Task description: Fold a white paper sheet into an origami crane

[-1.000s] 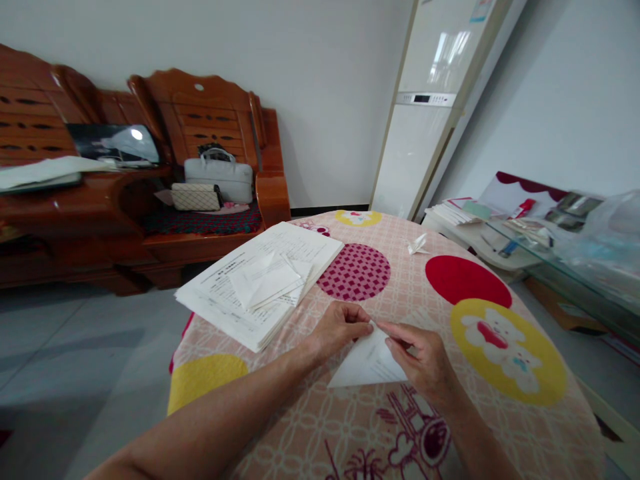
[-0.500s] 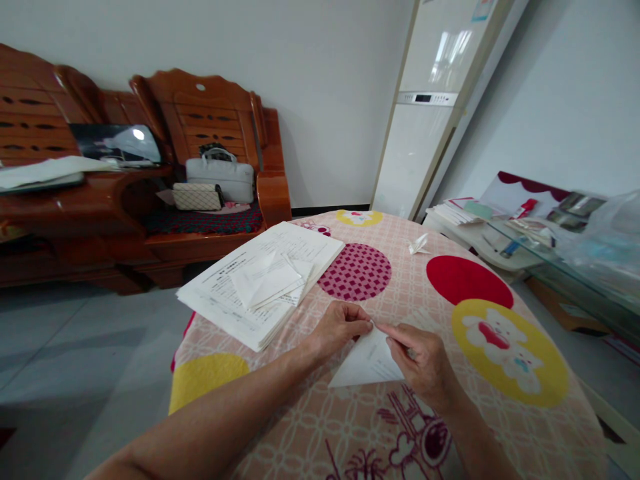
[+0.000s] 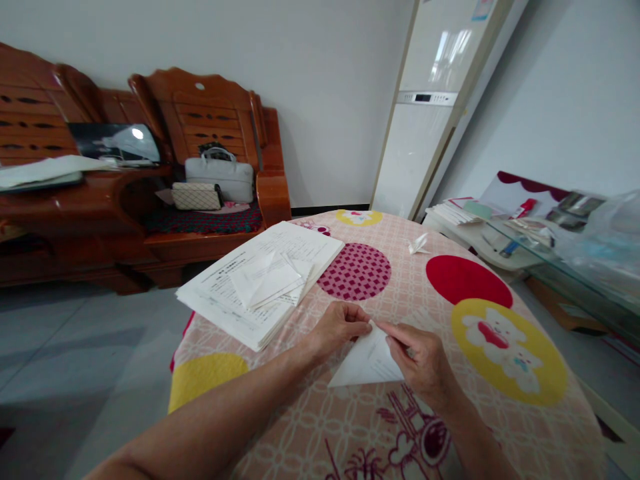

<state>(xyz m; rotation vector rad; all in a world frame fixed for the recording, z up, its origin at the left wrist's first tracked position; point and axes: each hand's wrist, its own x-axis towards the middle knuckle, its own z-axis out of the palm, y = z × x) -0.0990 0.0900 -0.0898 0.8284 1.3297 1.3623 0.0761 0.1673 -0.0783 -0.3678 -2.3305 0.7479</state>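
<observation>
A white sheet folded into a triangle (image 3: 367, 363) lies on the patterned tablecloth (image 3: 300, 427), its point facing away from me. My left hand (image 3: 343, 325) pinches the paper near that top point, fingers closed. From the right, my right hand (image 3: 417, 357) grips the paper's right side, with its index fingertip close to the left fingers at the point. Left of the hands is a thick stack of printed sheets (image 3: 235, 317), with several smaller folded papers (image 3: 270, 280) on top. A small folded white paper piece (image 3: 419, 244) stands farther back on the cloth.
Behind the table at left, a wooden bench (image 3: 200, 100) holds a grey bag (image 3: 220, 175) and a laptop (image 3: 117, 143). A tall white cabinet-like unit (image 3: 420, 127) stands at the back. At right, a glass shelf (image 3: 540, 257) carries papers, metal bowls and plastic bags.
</observation>
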